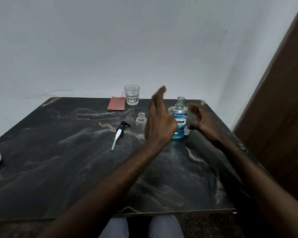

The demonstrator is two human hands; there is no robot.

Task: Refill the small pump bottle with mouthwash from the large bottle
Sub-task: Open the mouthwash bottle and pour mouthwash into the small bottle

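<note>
Both bottles are standing upright and uncapped near the far right of the desk (pixel 62 169). The small bottle (pixel 141 125) is looking empty, with its pump (pixel 119 133) lying flat just to its left, tube pointing toward the person. The large bottle (pixel 179 120) is standing just to the right, blue mouthwash filling roughly its lower part, and what may be its cap (pixel 186 131) is sitting at its base on the right.

The left hand (pixel 159 119) is hovering open, fingers spread, between the two bottles and gripping nothing. The right hand (pixel 200 120) is curling loosely beside the large bottle, also empty; whether it is touching the bottle is hard to tell.

The pour is not yet begun, and the risks are lying in it. The small bottle's neck is narrow and the large one's mouth is wide, so a quick tilt would likely be sending mouthwash down the outside and across the desk. The small bottle is light and empty, so a knock from the left hand could be tipping it. A glass (pixel 132 95) and a folded cloth (pixel 117 103) are waiting at the far edge, well clear.
</note>
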